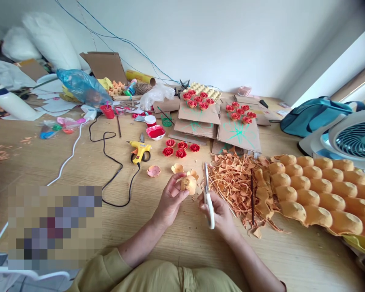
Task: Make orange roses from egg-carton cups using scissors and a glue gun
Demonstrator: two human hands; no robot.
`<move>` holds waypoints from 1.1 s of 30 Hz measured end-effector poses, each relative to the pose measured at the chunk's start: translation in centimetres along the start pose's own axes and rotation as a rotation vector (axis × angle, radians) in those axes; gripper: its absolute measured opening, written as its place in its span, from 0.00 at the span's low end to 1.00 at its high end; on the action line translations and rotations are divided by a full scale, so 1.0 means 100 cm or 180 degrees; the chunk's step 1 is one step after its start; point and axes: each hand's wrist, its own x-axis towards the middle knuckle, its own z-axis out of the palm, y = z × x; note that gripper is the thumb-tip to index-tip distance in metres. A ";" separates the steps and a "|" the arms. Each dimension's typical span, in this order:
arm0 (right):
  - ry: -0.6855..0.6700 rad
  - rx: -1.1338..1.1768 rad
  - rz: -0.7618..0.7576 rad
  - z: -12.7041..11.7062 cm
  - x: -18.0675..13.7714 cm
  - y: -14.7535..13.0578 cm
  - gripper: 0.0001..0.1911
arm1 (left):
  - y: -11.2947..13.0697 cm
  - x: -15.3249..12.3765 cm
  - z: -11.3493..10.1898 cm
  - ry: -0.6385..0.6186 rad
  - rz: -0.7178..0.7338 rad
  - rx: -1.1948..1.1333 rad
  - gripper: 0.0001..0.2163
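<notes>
Between the thumb and fingers of my left hand (169, 201) is an orange egg-carton cup (188, 184), its rounded base turned toward me. My right hand (220, 213) grips white-handled scissors (209, 205) with the blades pointing away from me, a little right of the cup and apart from it. Just beyond my left hand lie a pale yellow cut cup (177, 168) and a pinkish cut cup (153, 171). Another petal-shaped cup, partly hidden, sits behind the held one. Several red paper roses (181, 149) stand farther back.
Orange carton scraps (234, 178) are heaped right of the scissors, beside a big orange egg tray (319, 182). A yellow glue gun (138, 152) with a black cord lies left, near a dish of red paint (155, 132). Cardboard sheets (239, 132) hold more roses. A fan (349, 136) stands right.
</notes>
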 end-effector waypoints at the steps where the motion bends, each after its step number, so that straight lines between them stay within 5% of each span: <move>1: 0.0061 0.0270 0.0080 0.001 0.000 -0.001 0.10 | -0.001 -0.001 0.000 -0.0032 -0.0015 0.0067 0.21; 7: 0.0499 0.1058 0.0406 0.006 0.002 -0.004 0.17 | -0.003 -0.006 0.004 -0.0330 -0.0108 0.0527 0.23; 15: 0.0761 0.0836 0.0350 0.007 0.002 -0.007 0.20 | -0.009 -0.006 0.005 -0.0454 -0.0104 0.0777 0.23; 22: 0.0599 0.0364 0.0253 0.003 0.003 -0.014 0.21 | -0.006 -0.005 0.001 -0.0494 -0.0326 0.0584 0.25; 29: -0.0140 0.0271 0.0361 -0.009 0.000 -0.012 0.18 | -0.006 -0.002 -0.004 -0.0620 -0.0787 0.0262 0.19; 33: -0.0111 0.0280 0.0366 -0.013 -0.001 -0.006 0.19 | -0.004 -0.001 -0.002 -0.0581 -0.0839 0.0366 0.20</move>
